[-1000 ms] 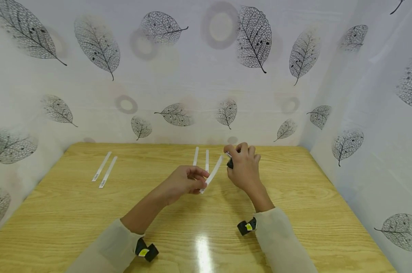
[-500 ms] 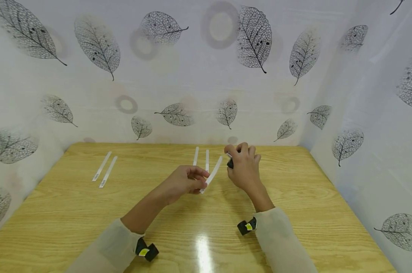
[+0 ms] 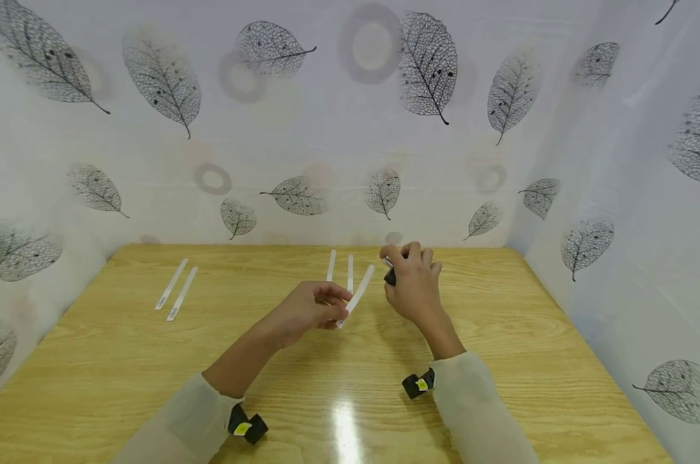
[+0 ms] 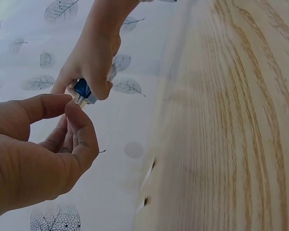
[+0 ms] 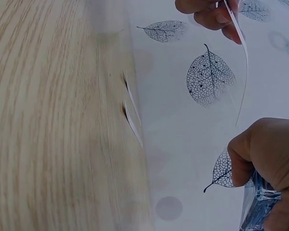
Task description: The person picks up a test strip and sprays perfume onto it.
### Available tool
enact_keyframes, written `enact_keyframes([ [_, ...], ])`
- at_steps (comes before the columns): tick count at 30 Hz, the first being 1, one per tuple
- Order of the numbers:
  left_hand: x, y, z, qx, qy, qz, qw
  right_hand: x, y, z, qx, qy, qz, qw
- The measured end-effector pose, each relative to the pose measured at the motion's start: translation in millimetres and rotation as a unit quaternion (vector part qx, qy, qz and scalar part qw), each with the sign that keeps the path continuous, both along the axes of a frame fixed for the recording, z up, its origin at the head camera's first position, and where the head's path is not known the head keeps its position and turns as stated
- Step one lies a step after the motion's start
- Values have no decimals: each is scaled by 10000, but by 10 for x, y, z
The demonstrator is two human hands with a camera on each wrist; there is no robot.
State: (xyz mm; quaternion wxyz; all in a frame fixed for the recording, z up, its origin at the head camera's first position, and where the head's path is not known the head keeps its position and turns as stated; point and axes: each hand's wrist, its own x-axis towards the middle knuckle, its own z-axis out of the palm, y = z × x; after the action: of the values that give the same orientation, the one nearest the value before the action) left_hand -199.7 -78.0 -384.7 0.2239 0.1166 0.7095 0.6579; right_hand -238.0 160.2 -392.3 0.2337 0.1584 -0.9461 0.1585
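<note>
My left hand (image 3: 306,312) pinches the lower, printed end of a white paper test strip (image 3: 361,287) between thumb and fingers. The strip slants up to the right, slightly bowed, over the table. To its right, my right hand (image 3: 416,283) grips a small perfume bottle (image 3: 390,277), index finger bent over its top. In the right wrist view the bottle (image 5: 260,211) shows clear glass with a bluish tint, mostly covered by the hand. A gap separates the strip's free end (image 5: 238,118) from the right hand in that view.
Behind the left hand, two more test strips (image 3: 350,270) lie on the wooden table (image 3: 477,399), partly hidden. Another pair of strips (image 3: 178,293) lies at the far left. A leaf-patterned curtain (image 3: 327,129) hangs along the table's back and sides.
The view has shifted very slightly. Both hands keep their grips and places, and the strip's free end stays beside the bottle.
</note>
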Motion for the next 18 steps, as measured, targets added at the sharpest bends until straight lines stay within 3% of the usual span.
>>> enact_keyframes([
  [10,-50,-37,-28,32,8,224,9997,11,-3,17,-23,-29,-11,10000],
  [18,-157,-105,-74,-23,-89,515,9986,24,1,38,-82,-11,21,10000],
])
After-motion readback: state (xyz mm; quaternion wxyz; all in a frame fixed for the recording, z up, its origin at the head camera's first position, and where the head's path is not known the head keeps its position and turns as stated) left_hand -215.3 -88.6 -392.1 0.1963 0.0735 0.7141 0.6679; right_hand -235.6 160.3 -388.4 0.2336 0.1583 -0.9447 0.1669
